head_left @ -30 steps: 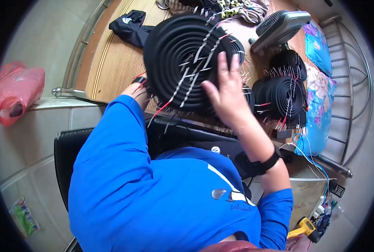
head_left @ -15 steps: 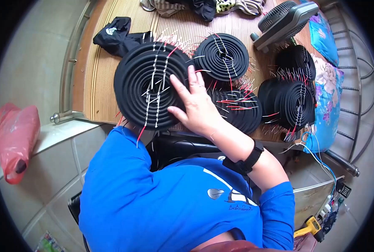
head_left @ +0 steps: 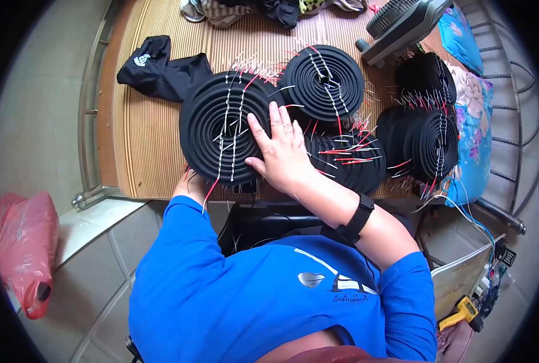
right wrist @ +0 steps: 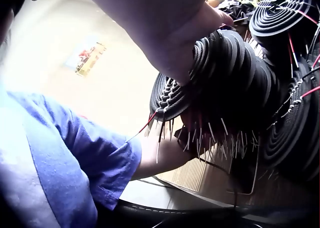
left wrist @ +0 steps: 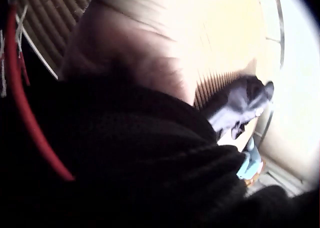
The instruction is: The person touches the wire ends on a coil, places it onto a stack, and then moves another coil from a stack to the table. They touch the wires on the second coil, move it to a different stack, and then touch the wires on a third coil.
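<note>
A stack of round black coils (head_left: 206,130), each wound in concentric rings, has twisted white wires across its top and red leads at the edges. My right hand (head_left: 284,154) rests on its right side with fingers straight and spread. Low on the stack's left is my left hand (head_left: 189,183), its fingers hidden behind the coils. The left wrist view shows part of that hand (left wrist: 130,48) behind dark material, and I cannot tell how its fingers lie. In the right wrist view the stack (right wrist: 240,73) leans, with many wire ends sticking out below.
Right of the stack stand another coil stack (head_left: 322,85), a sideways coil roll (head_left: 351,166) and further rolls (head_left: 433,145). A grey fan (head_left: 402,27) stands behind them. Black cloth (head_left: 160,69) lies on the striped mat (head_left: 142,133). A metal rail (head_left: 511,145) runs along the right.
The coil stack has moved left, away from the other rolls, then come slightly back right and lower in view. My right hand has stayed at its right side. The head view has shifted too.
</note>
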`<state>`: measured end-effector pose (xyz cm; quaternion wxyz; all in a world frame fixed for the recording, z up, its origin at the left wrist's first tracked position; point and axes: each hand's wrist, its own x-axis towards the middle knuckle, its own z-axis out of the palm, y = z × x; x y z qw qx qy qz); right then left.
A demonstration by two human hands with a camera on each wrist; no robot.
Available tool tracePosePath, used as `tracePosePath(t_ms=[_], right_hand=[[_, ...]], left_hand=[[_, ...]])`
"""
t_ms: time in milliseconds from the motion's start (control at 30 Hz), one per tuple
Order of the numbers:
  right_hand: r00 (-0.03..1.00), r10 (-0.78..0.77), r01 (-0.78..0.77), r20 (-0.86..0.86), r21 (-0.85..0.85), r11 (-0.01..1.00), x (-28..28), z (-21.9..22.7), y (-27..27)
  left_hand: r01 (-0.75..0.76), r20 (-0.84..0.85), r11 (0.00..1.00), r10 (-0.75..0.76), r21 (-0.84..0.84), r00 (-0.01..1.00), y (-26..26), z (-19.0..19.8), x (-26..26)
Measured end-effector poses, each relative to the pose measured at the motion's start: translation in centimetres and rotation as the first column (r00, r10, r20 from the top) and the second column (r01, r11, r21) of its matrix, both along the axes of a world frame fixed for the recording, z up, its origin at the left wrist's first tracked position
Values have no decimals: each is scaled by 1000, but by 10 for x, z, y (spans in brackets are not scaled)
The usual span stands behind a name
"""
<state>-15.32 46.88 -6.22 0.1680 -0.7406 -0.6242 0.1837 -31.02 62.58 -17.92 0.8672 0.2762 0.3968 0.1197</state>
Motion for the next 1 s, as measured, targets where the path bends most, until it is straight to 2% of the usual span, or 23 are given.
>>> tracePosePath(t_ms=[133, 233, 333, 400, 433, 467, 500, 533, 567, 633, 667, 767, 800, 833, 900, 933, 1000], right_hand=[[990, -47, 50, 135, -25, 998, -2, 1, 7], [983, -19, 46, 180, -147, 988, -3, 2, 10], [989, -9, 33, 147, -167, 985, -3, -1, 10], [991, -11, 34, 131, -180, 983, 1, -2, 11], [992, -9, 31, 128, -174, 984, 2, -3, 12], [992, -4, 25, 122, -169, 985, 2, -3, 14], [994, 6, 12, 112, -165, 986, 1, -3, 14], [995, 9, 8, 103, -163, 987, 0, -3, 14], [997, 41, -34, 59, -127, 991, 2, -1, 15], [995, 98, -98, -15, -54, 994, 8, 2, 13], [996, 89, -90, -17, -53, 995, 12, 3, 10], [994, -110, 110, -14, 14, 994, 19, 6, -3], [994, -113, 113, -12, 12, 994, 16, 6, -8], [976, -96, 77, -196, -104, 992, 12, 4, -12], [833, -119, -58, -541, -298, 953, 4, 1, -18], [830, -120, -57, -544, -296, 953, 2, 1, -16], [841, -82, -95, -535, -295, 951, -2, 3, -12]], left_hand=[[-37, -117, 998, 44, 57, 992, 7, -4, -25], [-43, -171, 994, 60, 104, 983, 28, -7, -40], [-107, 130, 990, 94, 92, 987, 83, -43, -34], [-135, 230, 950, 70, 282, 971, 68, 35, -14], [-126, 228, 951, 61, 282, 972, 74, 56, -6], [61, 179, 806, -204, 588, 963, 79, 73, -1], [215, 43, 536, -428, 816, 903, 81, 85, 1], [221, 34, 535, -425, 816, 904, 81, 93, 2], [360, -152, 449, -435, 818, 887, 80, 101, 7], [619, -492, 272, -412, 737, 767, 78, 108, 20], [623, -494, 266, -418, 736, 762, 80, 104, 20], [354, -307, 642, -189, 680, 933, 88, 79, 2], [355, -305, 642, -193, 679, 933, 88, 72, -2], [287, -267, 682, -138, 673, 954, 86, 68, -4], [148, -196, 745, -23, 651, 980, 84, 63, -8], [151, -199, 743, -25, 652, 980, 84, 62, -8], [146, -214, 612, 40, 778, 976, 84, 62, -3]])
